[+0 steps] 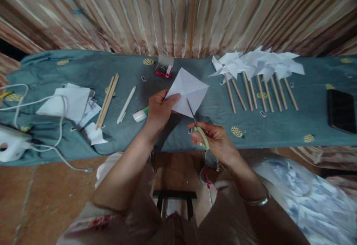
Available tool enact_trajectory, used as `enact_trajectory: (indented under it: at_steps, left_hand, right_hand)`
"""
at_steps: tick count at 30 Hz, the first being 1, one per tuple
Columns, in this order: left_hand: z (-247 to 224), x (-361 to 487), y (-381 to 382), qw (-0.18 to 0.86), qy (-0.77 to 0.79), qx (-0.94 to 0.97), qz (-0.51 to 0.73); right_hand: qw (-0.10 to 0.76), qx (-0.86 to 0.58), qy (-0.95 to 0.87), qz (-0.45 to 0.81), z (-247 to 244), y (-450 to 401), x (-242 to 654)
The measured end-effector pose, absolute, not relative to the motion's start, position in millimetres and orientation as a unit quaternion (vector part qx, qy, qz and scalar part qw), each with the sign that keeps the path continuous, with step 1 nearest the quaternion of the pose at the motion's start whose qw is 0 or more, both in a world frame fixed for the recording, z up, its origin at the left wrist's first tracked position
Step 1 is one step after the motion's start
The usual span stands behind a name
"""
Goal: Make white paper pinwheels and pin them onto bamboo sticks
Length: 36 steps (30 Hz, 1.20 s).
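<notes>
A white paper square (189, 89) with crease lines is held up over the table, one corner pointing away. My left hand (160, 111) pinches its left corner, thumb on top. My right hand (213, 139) has its fingers in the handles of green scissors (203, 137), whose blades lie at the paper's lower right edge and point toward its centre. Beneath my left hand lies a white and green tube (141, 115). Just behind the paper stands an open red box (164, 70) of small metal pins.
Several white paper pinwheels (231, 64) on sticks lie at the right, with a black phone (341, 111) beyond. Leftward are a white pen (126, 103), wooden sticks (107, 102), paper sheets (67, 102) and a white corded device (12, 142). A plastic bag (312, 196) sits lower right.
</notes>
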<state>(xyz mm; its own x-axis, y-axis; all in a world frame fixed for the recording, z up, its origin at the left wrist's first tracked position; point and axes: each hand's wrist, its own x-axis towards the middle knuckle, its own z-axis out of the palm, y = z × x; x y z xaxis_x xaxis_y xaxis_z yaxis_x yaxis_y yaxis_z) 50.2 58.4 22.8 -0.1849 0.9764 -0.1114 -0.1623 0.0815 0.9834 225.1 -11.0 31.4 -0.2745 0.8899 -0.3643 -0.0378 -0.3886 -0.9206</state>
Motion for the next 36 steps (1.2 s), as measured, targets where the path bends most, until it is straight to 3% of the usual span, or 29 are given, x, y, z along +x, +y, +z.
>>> enact_trajectory:
  at_steps: [22,32,36]
  left_hand:
    - [23.4,50.6,58.3,0.504,0.533,0.392,0.554]
    - [27.0,29.7,68.5,0.494,0.510,0.361,0.605]
    - [26.4,30.3,67.6,0.501,0.504,0.375,0.595]
  right_hand:
    - [0.335,-0.478,-0.451,0.675,35.7,-10.4,224.1]
    - [0.253,-0.470,-0.479,0.697,44.2,-9.5,250.6]
    - [0.299,-0.497,-0.495,0.647,47.8,-6.3,264.5]
